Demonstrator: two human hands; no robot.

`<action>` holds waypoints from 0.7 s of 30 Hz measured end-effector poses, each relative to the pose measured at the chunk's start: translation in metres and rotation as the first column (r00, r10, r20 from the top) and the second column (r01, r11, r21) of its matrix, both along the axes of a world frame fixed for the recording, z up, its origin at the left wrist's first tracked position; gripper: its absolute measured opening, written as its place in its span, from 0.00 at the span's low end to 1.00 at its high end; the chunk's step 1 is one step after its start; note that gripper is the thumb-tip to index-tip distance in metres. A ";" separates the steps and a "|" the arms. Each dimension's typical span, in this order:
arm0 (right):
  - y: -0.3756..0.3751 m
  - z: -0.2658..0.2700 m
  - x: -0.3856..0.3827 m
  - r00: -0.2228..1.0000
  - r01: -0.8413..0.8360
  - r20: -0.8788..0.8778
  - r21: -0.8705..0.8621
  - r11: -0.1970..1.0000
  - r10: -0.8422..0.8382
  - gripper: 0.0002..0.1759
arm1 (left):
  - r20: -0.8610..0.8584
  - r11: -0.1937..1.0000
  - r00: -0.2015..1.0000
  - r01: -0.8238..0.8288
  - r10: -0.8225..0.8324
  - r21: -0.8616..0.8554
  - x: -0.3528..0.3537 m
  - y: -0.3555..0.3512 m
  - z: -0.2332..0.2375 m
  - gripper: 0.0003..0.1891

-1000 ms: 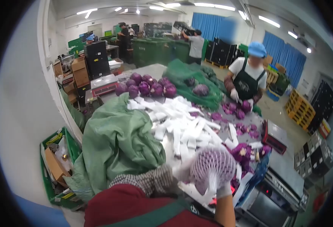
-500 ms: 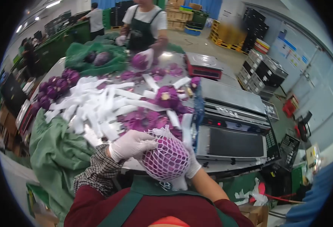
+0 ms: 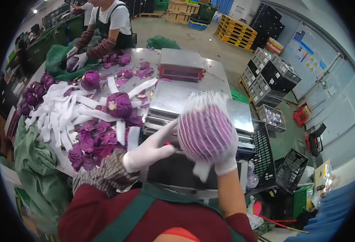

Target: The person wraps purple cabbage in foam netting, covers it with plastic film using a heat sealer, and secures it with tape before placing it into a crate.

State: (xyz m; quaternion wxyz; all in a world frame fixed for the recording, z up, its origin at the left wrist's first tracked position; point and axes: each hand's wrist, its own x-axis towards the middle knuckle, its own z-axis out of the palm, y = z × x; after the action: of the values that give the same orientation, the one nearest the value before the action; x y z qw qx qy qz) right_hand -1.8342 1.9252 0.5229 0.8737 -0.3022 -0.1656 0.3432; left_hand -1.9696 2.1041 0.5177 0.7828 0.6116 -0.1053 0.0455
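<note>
Head view: right hand (image 3: 227, 159) is gripping a netted purple cabbage (image 3: 205, 133), its fingers curling around the right and lower side and holding it up above the steel machine (image 3: 169, 101) at the counter (image 3: 220, 76) edge. Left hand (image 3: 147, 152) is lying just left of the cabbage, fingers (image 3: 167, 130) loosely open and stretching toward it, about touching the net. Cabbage is round, showing no long axis; right hand is the nearer.

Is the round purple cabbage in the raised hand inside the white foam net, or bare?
Inside: the white foam net covers the round purple cabbage, held up by the right hand.
</note>
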 end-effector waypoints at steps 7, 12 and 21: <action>0.011 -0.021 0.142 0.919 0.270 0.392 -0.550 0.790 -0.041 0.20 | -0.142 0.993 0.983 0.113 -0.115 -0.019 0.224 0.052 0.011 0.31; -0.018 -0.036 0.185 0.761 0.270 0.572 -0.710 0.650 0.308 0.17 | -0.328 0.870 0.934 0.273 -0.139 0.410 0.278 0.051 -0.003 0.32; -0.076 -0.007 0.198 0.697 0.390 0.570 -0.811 0.437 0.435 0.16 | -0.218 0.785 0.975 0.107 0.036 0.610 0.278 0.070 -0.002 0.41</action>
State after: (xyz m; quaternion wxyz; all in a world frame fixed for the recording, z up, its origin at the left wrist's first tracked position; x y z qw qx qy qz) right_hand -1.6364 1.8494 0.5159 0.4284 -0.8220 -0.2868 0.2419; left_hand -1.6917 2.1743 0.5159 0.5467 0.8332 -0.0394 -0.0736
